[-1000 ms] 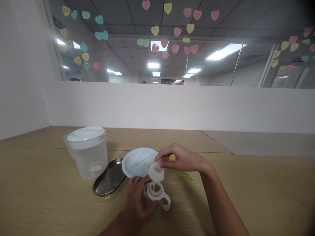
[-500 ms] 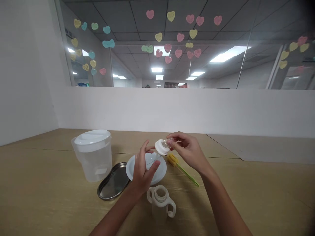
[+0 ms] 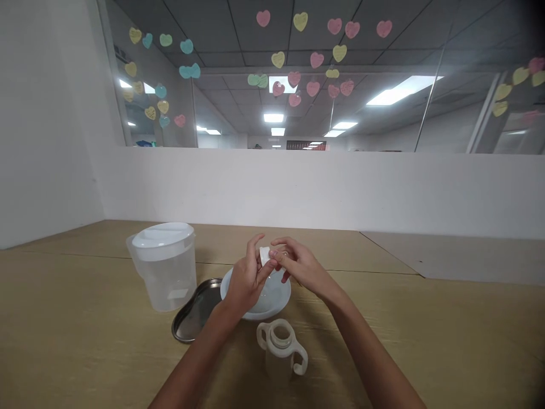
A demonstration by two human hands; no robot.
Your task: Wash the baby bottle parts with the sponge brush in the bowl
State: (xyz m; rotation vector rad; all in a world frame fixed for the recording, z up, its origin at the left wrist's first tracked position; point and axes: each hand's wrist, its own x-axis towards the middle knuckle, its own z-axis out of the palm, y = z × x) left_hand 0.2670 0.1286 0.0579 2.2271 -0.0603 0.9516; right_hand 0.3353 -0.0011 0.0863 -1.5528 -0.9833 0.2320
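A pale wooden worktop [image 3: 426, 341] carries the white bowl [image 3: 276, 304], with a seam running behind it and a grey panel [image 3: 481, 258] beyond it to the right. Farther behind the bowl rises a low white wall [image 3: 255, 187], topped by a glass window [image 3: 238, 57] dotted with heart-shaped notes [image 3: 300, 21]; ceiling lights [image 3: 404, 91] glow behind the glass.

Left of the bowl lies a curved metal tray [image 3: 191, 318]; whether the two touch is unclear. Farther left and a little behind stands a translucent lidded pitcher [image 3: 168, 272]. Nearer than the bowl, a two-handled bottle [image 3: 281, 352] stands upright, its mouth uncovered.

The white cap [image 3: 264, 255] is held above the bowl's far side. The right hand [image 3: 304, 267] pinches it between its fingers; the left hand [image 3: 244, 284] has its fingers narrowed around it, gripping or merely steadying, I cannot tell. Both hands hide parts of the bowl, and the left forearm covers some of the tray.
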